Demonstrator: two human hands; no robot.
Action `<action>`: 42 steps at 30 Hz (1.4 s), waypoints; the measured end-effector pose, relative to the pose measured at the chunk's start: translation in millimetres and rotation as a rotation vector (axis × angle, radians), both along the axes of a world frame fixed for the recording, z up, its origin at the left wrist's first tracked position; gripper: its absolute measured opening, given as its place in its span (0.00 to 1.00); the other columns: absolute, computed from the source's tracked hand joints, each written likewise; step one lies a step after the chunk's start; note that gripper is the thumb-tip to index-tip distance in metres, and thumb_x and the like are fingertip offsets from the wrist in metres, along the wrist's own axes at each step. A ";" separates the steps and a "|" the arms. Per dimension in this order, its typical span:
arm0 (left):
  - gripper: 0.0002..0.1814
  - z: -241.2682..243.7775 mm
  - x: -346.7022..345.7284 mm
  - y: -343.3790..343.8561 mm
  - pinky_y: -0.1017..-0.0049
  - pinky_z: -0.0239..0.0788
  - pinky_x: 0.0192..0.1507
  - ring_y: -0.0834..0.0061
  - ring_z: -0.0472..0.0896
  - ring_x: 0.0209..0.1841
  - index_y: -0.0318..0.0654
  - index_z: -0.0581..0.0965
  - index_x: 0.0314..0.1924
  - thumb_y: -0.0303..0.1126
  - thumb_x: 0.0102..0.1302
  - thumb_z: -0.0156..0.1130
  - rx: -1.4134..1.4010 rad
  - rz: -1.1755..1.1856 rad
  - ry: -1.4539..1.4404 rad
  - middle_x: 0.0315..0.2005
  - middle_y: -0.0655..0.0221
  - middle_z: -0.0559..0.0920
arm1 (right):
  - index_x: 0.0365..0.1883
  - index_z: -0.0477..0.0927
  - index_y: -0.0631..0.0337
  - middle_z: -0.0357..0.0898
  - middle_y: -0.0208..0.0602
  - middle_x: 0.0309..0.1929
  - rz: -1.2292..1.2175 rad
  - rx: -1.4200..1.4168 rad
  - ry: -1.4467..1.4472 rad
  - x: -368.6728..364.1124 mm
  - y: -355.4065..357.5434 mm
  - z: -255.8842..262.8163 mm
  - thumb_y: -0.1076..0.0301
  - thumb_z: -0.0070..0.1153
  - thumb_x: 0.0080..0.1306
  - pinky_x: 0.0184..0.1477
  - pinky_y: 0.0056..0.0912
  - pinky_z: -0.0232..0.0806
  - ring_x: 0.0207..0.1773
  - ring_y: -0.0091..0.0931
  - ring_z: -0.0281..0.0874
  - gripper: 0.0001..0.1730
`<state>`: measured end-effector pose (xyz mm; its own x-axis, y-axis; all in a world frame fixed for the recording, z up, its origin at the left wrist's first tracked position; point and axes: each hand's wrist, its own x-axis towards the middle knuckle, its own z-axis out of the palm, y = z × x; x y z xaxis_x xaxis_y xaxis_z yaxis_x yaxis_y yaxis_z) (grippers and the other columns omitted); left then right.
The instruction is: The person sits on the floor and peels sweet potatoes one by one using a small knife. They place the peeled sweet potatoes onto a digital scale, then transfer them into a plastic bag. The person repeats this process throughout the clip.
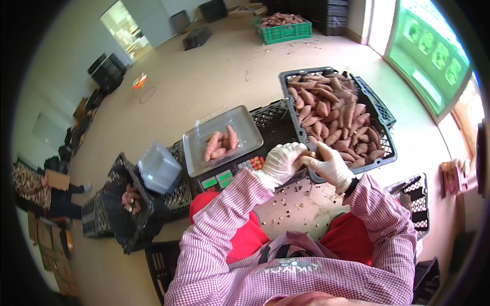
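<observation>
Both my hands wear white gloves and meet at the near left corner of a black plastic crate (356, 168) heaped with sweet potatoes (325, 109). My left hand (281, 162) is closed around a sweet potato (308, 154), of which only a small part shows. My right hand (329, 162) has its fingers and thumb at the end of that sweet potato; a small dark object is between them, too hidden to name. Left of my hands, several sweet potatoes (219, 147) lie on the metal pan (245, 118) of a digital scale with green displays (217, 179).
Clear plastic containers (159, 168) are stacked left of the scale, beside a tilted black crate (147, 191) with some sweet potatoes. Trimmed bits (285, 208) litter the floor below my hands. A green crate (287, 33) of sweet potatoes stands farther off. Another person (38, 187) is at far left.
</observation>
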<state>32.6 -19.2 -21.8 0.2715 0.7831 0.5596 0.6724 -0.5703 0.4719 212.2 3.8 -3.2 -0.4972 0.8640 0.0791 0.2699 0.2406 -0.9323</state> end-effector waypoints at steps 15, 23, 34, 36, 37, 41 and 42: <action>0.08 5.0 2.0 8.5 0.61 0.66 0.35 0.60 0.76 0.34 0.48 0.76 0.38 0.32 0.56 0.60 0.121 -0.020 0.094 0.29 0.66 0.76 | 0.43 0.77 0.67 0.80 0.41 0.34 0.028 0.120 0.183 -3.8 14.8 -25.6 0.59 0.62 0.62 0.42 0.29 0.70 0.38 0.23 0.77 0.20; 0.06 2.9 -1.2 3.2 0.61 0.67 0.35 0.58 0.76 0.33 0.43 0.75 0.37 0.31 0.59 0.59 0.074 -0.040 0.079 0.28 0.64 0.77 | 0.44 0.77 0.67 0.78 0.42 0.33 0.018 0.008 0.029 -2.4 10.1 -22.3 0.54 0.62 0.61 0.41 0.29 0.69 0.36 0.25 0.74 0.24; 0.16 4.0 -9.8 16.3 0.66 0.67 0.32 0.65 0.77 0.29 0.39 0.74 0.29 0.44 0.61 0.65 -0.055 0.259 -0.051 0.26 0.65 0.78 | 0.31 0.76 0.57 0.77 0.44 0.25 0.053 0.425 -0.365 1.3 4.0 1.8 0.45 0.52 0.66 0.34 0.42 0.70 0.31 0.42 0.78 0.22; 0.21 -4.9 -11.8 29.2 0.76 0.59 0.21 0.74 0.68 0.14 0.38 0.72 0.23 0.46 0.63 0.65 -0.406 0.109 -0.706 0.14 0.69 0.75 | 0.33 0.76 0.58 0.77 0.44 0.25 0.029 0.468 -0.355 3.4 5.4 -4.0 0.43 0.56 0.62 0.32 0.42 0.70 0.30 0.42 0.78 0.24; 0.23 10.0 -9.6 28.0 0.78 0.54 0.17 0.76 0.63 0.10 0.38 0.72 0.21 0.48 0.63 0.64 -0.663 0.037 -0.959 0.10 0.71 0.72 | 0.33 0.76 0.58 0.77 0.44 0.25 0.014 0.499 -0.355 6.2 5.2 -9.4 0.42 0.57 0.61 0.32 0.41 0.70 0.30 0.41 0.79 0.25; 0.26 -0.7 -29.3 32.0 0.82 0.49 0.14 0.82 0.60 0.08 0.44 0.69 0.17 0.54 0.66 0.58 -0.865 -0.086 -1.161 0.04 0.76 0.64 | 0.37 0.75 0.58 0.78 0.39 0.26 0.028 0.458 -0.337 0.1 -8.5 4.4 0.47 0.63 0.57 0.31 0.38 0.71 0.29 0.38 0.79 0.24; 0.26 -1.4 -27.1 30.5 0.82 0.48 0.14 0.83 0.59 0.08 0.44 0.70 0.17 0.54 0.65 0.59 -0.891 -0.025 -1.167 0.04 0.76 0.63 | 0.37 0.74 0.58 0.78 0.39 0.26 0.013 0.501 -0.334 -1.9 -9.1 0.3 0.47 0.64 0.56 0.31 0.37 0.71 0.30 0.37 0.80 0.24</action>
